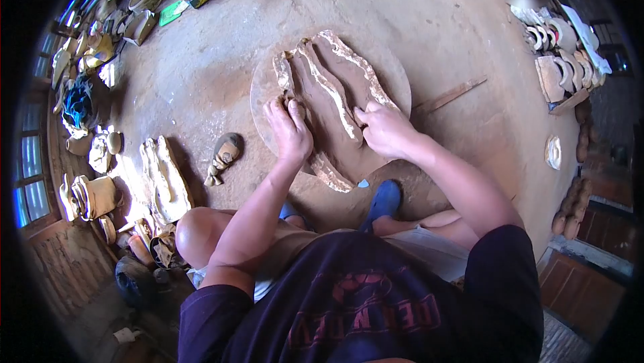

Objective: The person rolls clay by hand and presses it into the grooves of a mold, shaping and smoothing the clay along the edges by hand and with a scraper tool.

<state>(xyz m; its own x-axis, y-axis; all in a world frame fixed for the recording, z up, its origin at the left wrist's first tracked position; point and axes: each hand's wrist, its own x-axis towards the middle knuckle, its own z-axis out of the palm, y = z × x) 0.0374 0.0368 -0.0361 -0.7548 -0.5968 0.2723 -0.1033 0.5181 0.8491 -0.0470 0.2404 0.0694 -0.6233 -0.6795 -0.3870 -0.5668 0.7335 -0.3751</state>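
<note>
A long mould with whitish edges [327, 82] and brown clay [327, 112] in its hollows lies on a round board [265, 74]. My left hand [290, 128] rests on the mould's left edge, fingers pointing away from me and lying fairly flat. On the right side, my right hand [386, 128] is closed, its fingers curled against the clay near the middle ridge. Whether anything is inside that hand is hidden. A small light-blue piece [363, 183] lies near the mould's lower end.
A tied cloth bundle [225, 157] and another whitish mould [162, 180] lie at the left. Right of the board is a wooden strip [451, 94]. Curved mould pieces [567, 74] stand at the far right. My blue shoe [384, 203] is just below the board.
</note>
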